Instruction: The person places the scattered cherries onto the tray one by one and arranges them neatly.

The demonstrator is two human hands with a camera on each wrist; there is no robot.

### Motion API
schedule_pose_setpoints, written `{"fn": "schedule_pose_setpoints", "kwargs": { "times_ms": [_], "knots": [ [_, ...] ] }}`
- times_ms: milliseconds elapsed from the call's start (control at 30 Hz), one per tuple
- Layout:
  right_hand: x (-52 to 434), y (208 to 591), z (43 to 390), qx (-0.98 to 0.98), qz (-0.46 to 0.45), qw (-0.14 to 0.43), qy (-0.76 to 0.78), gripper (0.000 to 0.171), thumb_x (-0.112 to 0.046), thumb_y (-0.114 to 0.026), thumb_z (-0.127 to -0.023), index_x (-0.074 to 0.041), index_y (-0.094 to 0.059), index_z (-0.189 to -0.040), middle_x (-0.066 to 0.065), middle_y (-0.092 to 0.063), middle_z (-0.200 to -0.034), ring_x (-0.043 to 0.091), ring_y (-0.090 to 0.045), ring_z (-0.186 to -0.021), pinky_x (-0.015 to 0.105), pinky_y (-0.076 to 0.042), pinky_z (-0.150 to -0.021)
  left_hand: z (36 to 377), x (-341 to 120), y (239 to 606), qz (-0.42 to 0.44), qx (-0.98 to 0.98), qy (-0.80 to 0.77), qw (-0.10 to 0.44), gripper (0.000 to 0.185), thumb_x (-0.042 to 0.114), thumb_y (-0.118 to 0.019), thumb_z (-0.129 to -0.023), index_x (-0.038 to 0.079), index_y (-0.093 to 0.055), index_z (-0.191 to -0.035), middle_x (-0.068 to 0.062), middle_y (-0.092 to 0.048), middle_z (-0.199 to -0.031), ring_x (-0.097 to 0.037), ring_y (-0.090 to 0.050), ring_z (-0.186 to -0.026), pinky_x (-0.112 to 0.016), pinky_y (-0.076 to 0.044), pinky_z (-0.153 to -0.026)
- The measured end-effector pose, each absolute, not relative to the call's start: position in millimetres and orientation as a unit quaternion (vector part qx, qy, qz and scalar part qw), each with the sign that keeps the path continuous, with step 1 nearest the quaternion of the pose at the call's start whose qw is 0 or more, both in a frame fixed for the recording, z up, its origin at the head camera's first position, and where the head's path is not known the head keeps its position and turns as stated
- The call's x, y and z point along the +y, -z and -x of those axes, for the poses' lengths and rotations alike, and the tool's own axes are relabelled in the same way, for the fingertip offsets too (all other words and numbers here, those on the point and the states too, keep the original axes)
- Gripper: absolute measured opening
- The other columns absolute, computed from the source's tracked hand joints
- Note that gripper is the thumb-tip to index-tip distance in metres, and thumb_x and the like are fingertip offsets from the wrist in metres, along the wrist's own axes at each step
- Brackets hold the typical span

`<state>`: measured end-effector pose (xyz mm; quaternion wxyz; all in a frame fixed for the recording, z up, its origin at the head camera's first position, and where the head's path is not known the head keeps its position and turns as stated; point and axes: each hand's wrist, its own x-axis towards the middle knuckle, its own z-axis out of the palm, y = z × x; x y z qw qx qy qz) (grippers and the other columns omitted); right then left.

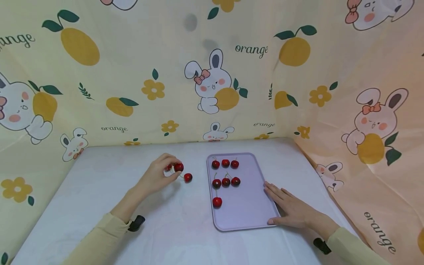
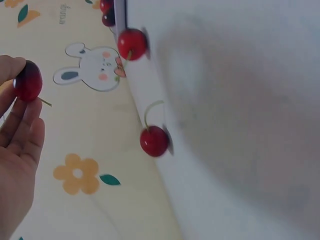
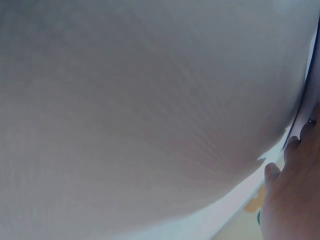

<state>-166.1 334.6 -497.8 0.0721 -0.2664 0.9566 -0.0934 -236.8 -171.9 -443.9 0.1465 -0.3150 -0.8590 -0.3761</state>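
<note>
Cherry [image 1: 179, 167] sits pinched in the left hand [image 1: 158, 175], wrist low; the right hand [image 1: 289, 207] lies flat against the tray [image 1: 251, 206] edge, bare tabletop [image 1: 99, 191] between.

A desk [image 1: 185, 235] under a plain white cloth carries a lilac tray [image 1: 251, 206] right of its middle. One loose cherry [image 1: 188, 177] lies on the cloth just left of the tray. The right hand [image 1: 291, 209] rests flat on the desk against the tray's right edge, and patterned fabric walls stand around the desk's far and side edges.
</note>
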Motion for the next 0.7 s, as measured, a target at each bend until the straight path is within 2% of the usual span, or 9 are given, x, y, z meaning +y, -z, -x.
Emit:
{"fn": "schedule_pose_setpoints", "kwargs": {
  "times_ms": [233,467,700],
  "knots": [
    [334.2,497.4,166.3,0.957,0.266,0.076,0.090,0.112,-0.080,-0.060,-0.086,-0.012,-0.022,-0.166,0.005,-0.013,-0.174,0.032,-0.021,-0.157,0.058,-0.021,-0.123,232.1,-156.0,444.6,0.341,-0.843,0.382,0.164,0.032,0.008,-0.085,-0.087,0.011,-0.072,-0.116,0.001,-0.064,-0.115,-0.015,-0.062,-0.101,-0.032,-0.056,-0.078],
    [335.2,500.1,167.0,0.956,0.269,0.072,0.090,0.111,-0.080,-0.059,-0.087,-0.012,-0.022,-0.166,0.005,-0.012,-0.174,0.032,-0.021,-0.157,0.058,-0.022,-0.123,225.2,-139.1,447.3,0.366,-0.833,0.381,0.164,0.031,0.010,-0.084,-0.087,0.009,-0.072,-0.116,-0.001,-0.064,-0.114,-0.015,-0.064,-0.100,-0.033,-0.057,-0.081],
    [336.2,501.9,167.3,0.957,0.269,0.065,0.086,0.111,-0.079,-0.061,-0.086,-0.013,-0.022,-0.166,0.004,-0.013,-0.174,0.031,-0.022,-0.157,0.058,-0.022,-0.123,218.3,-118.9,454.5,0.397,-0.819,0.385,0.154,0.030,0.009,-0.084,-0.087,0.009,-0.073,-0.114,-0.001,-0.064,-0.113,-0.015,-0.063,-0.095,-0.025,-0.057,-0.080]
  ]
}}
